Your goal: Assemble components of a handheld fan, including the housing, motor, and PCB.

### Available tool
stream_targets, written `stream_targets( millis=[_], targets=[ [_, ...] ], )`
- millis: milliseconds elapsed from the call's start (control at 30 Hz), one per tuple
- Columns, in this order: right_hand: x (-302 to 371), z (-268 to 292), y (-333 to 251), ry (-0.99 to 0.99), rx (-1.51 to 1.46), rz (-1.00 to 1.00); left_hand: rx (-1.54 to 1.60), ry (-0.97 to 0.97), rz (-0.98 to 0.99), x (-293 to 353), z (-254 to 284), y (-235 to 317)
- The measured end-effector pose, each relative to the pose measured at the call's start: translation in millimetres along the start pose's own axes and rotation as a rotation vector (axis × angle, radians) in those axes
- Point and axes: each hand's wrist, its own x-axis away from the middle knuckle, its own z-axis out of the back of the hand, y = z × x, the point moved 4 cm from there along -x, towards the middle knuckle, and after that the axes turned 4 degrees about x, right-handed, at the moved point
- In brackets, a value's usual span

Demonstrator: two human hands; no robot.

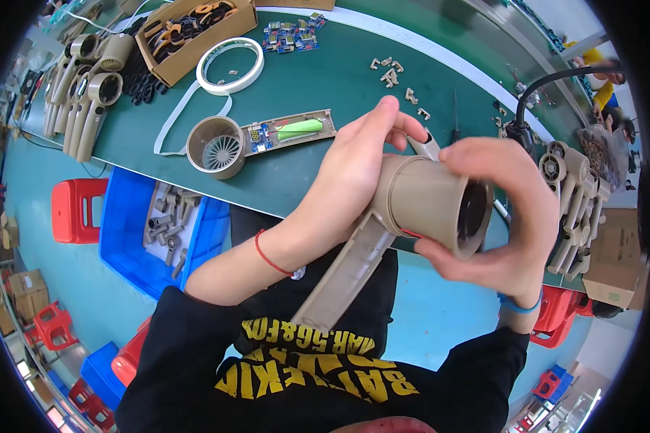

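Both hands hold a beige handheld fan housing (422, 195) above the table's near edge. Its round barrel lies sideways, and an open trough-shaped handle (347, 274) slants down toward my shirt. My left hand (354, 162) presses its palm against the barrel's left end, fingers curled over the far side and partly hidden. Around the dark open right end, my right hand (520, 202) grips the barrel between thumb and fingers. A bit of red wire shows by the right thumb. On the table lies another fan housing (217, 148), its handle holding a green battery (300, 128) and a small circuit board.
A white tape roll (231, 65) lies beyond that housing, near a cardboard box (195, 36) and several blue circuit boards (292, 32). Assembled fans (87, 94) are piled left, more fans (574, 195) right. A blue bin (130, 238) of parts stands below the table's left edge.
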Motion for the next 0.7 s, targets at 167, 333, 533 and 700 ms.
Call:
stream_targets(
  millis=[167, 333, 533, 700],
  targets=[
    [-6, 0, 21, -0.089, -0.285, -0.331, 0.24, -0.043, 0.259, 0, -5, -9],
    [-12, -1, 43, -0.093, -0.499, -0.54, 0.299, -0.263, 0.329, 5, -13, -8],
    [-15, -13, 58, -0.206, -0.705, -0.562, 0.125, -0.468, 0.191, 13, -6, -4],
    [-13, -16, 57, -0.216, -0.669, -0.457, 0.044, -0.486, 0.166, 14, -3, -4]
  ],
)
